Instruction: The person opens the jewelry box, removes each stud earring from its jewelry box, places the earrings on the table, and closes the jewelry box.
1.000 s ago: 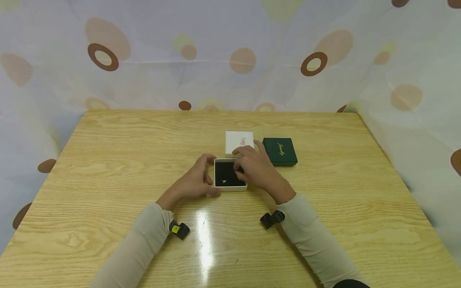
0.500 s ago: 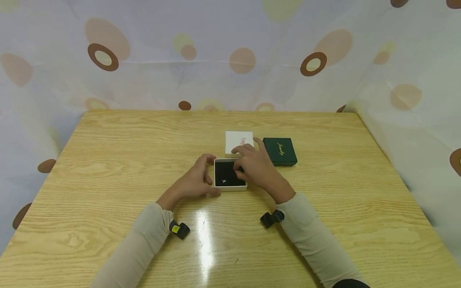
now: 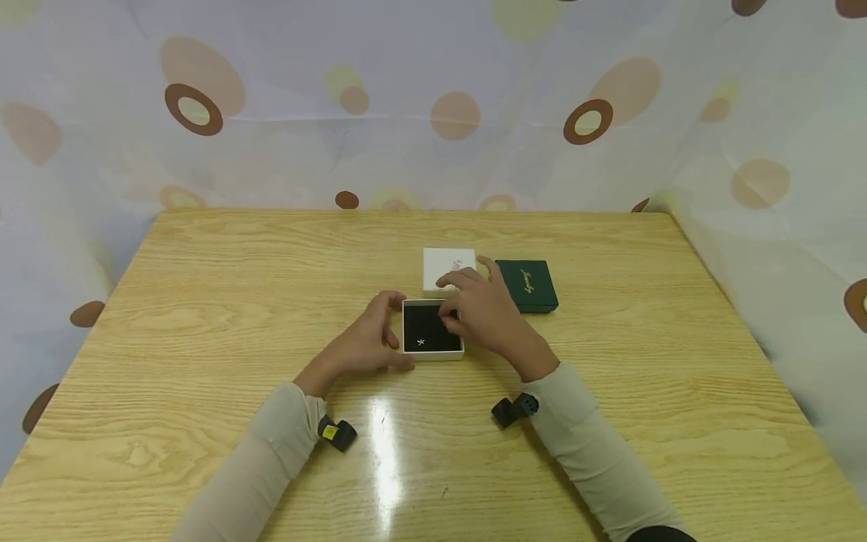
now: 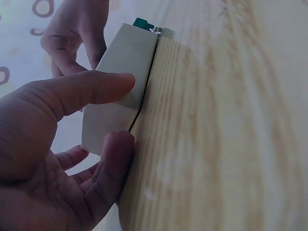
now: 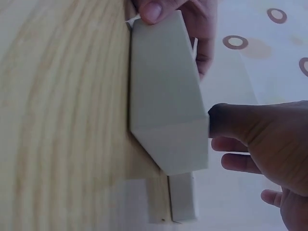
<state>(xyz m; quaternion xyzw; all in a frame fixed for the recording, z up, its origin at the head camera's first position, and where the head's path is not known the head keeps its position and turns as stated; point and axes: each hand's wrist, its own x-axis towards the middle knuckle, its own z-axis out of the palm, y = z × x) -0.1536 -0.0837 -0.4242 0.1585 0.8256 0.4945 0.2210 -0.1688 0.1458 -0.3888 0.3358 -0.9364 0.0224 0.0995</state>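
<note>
An uncovered small white box (image 3: 433, 356) with a black insert (image 3: 428, 324) sits on the table. A tiny silver starfish-shaped piece (image 3: 421, 342) lies at the insert's lower left. My left hand (image 3: 366, 335) grips the box's left end, thumb along the near wall, as the left wrist view also shows on the pale box side (image 4: 122, 57). Over the insert's right part is my right hand (image 3: 484, 312), thumb and index fingertips close together at the black surface. Whether they pinch something is hidden. In the right wrist view, the right thumb (image 5: 233, 120) reaches past the box rim (image 5: 195, 91).
Just behind the box lies a white lid (image 3: 443, 267) with a pink flower print, partly covered by the right fingers. A dark green box (image 3: 531, 286) with gold lettering stands to the right. The wooden table (image 3: 203, 316) meets a dotted cloth backdrop (image 3: 284, 150).
Hardly anything differs. My left hand keeps its hold on the box, and the right hand stays at the insert with only a very slight shift of the wrist.
</note>
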